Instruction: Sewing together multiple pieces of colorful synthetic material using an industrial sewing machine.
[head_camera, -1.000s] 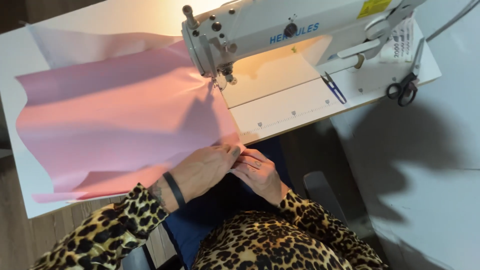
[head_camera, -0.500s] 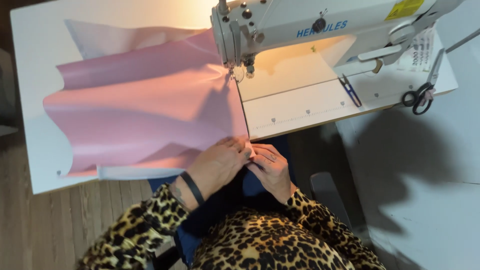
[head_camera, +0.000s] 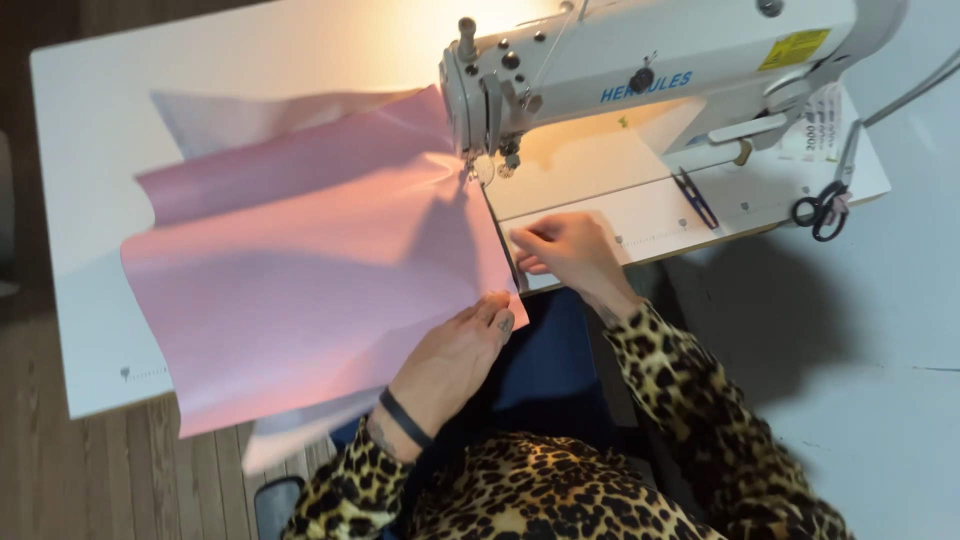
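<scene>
Lying smooth and glossy, the pink fabric (head_camera: 310, 270) is pinched in both hands' grip.

A long-sleeved top in a leopard print, tan with black and brown spots, is worn, and both arms are covered by it down to the wrists. A dark band is worn around the wrist of the left hand (head_camera: 455, 355), and a small dark marking is seen on one of its fingers. Dark blue clothing is seen below the top, over the lap.
</scene>
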